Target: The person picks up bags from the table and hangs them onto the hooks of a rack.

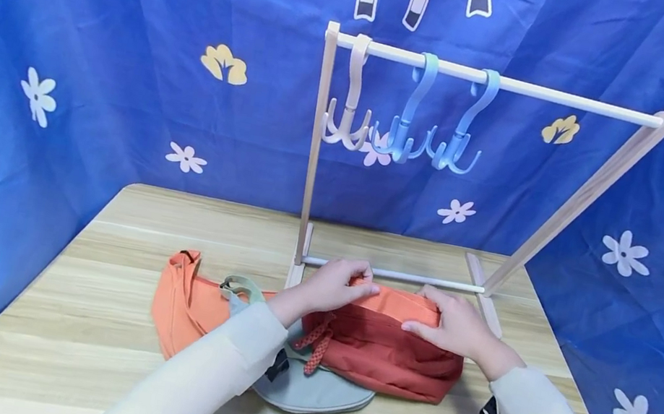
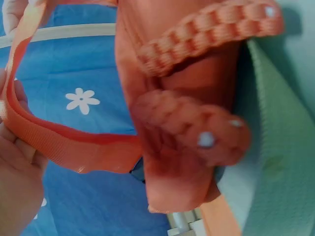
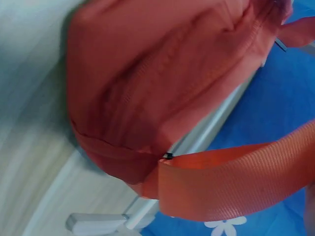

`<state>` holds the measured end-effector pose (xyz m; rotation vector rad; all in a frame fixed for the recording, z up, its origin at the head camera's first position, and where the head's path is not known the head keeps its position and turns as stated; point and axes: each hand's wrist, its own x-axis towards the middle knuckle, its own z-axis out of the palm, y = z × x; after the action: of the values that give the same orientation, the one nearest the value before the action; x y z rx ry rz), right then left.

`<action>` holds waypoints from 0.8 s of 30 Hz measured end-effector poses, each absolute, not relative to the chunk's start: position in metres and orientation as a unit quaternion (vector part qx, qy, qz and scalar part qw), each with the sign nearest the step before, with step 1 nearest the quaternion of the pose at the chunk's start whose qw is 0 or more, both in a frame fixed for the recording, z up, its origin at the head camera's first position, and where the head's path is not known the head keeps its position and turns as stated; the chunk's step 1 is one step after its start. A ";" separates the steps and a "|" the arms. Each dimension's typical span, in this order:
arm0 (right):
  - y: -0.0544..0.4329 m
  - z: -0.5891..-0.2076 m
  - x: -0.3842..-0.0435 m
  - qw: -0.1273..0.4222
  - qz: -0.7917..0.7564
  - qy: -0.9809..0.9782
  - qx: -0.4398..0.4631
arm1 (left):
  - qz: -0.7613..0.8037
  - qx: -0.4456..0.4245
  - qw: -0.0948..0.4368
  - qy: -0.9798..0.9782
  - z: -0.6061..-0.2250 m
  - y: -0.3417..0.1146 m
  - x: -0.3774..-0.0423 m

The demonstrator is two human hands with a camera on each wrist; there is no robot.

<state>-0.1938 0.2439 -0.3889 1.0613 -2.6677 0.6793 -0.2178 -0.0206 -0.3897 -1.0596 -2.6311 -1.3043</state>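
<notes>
A red waist bag [image 1: 404, 366] is lifted at its strap over the wooden table, overlapping a grey-blue bag [image 1: 308, 388]. My left hand [image 1: 337, 285] grips the left part of its orange strap [image 1: 398, 304], with the thumb along the top. Toward the other end, my right hand [image 1: 456, 323] pinches the same strap between thumb and fingers. In the left wrist view the strap [image 2: 98, 152] loops out from the bag across the left hand [image 2: 19, 182]. Two braided zipper pulls [image 2: 211, 29] hang from the bag. The right wrist view shows the strap [image 3: 236, 182] standing out from the bag's end.
An orange bag [image 1: 183, 307] lies at the left, beside a pale green strap [image 1: 243, 285]. Behind the hands stands a wooden rack [image 1: 577, 197]. From its rail hang a beige hook [image 1: 352, 93] and two blue hooks [image 1: 410, 110]. Blue patterned cloth [image 1: 133, 56] surrounds the table [image 1: 83, 312].
</notes>
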 end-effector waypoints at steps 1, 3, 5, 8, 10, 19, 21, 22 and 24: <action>0.243 -0.386 -0.194 0.096 0.231 -0.898 0.361 | -0.421 -0.340 0.011 -0.841 -0.388 -0.021 -0.218; 0.243 -0.381 -0.194 0.096 0.230 -0.898 0.362 | -0.427 -0.337 0.012 -0.839 -0.385 -0.022 -0.219; 0.242 -0.375 -0.194 0.095 0.224 -0.901 0.360 | -0.432 -0.334 0.008 -0.838 -0.381 -0.023 -0.219; 0.241 -0.367 -0.195 0.109 0.213 -0.900 0.365 | -0.439 -0.334 0.004 -0.834 -0.374 -0.024 -0.219; 0.240 -0.361 -0.196 0.124 0.206 -0.897 0.371 | -0.443 -0.336 0.001 -0.831 -0.369 -0.025 -0.220; 0.237 -0.337 -0.202 0.143 0.165 -0.901 0.375 | -0.447 -0.339 0.023 -0.828 -0.346 -0.028 -0.224; 0.237 -0.332 -0.202 0.145 0.159 -0.902 0.375 | -0.448 -0.337 0.025 -0.828 -0.342 -0.028 -0.226; 0.237 -0.330 -0.202 0.145 0.160 -0.900 0.378 | -0.450 -0.337 0.025 -0.827 -0.340 -0.029 -0.226; 0.236 -0.325 -0.203 0.147 0.163 -0.897 0.385 | -0.452 -0.339 0.026 -0.825 -0.337 -0.029 -0.227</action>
<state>-0.2034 0.2364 -0.3254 1.1077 -2.5809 0.4682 -0.2268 -0.0295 -0.3365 -1.0483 -2.5484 -1.3976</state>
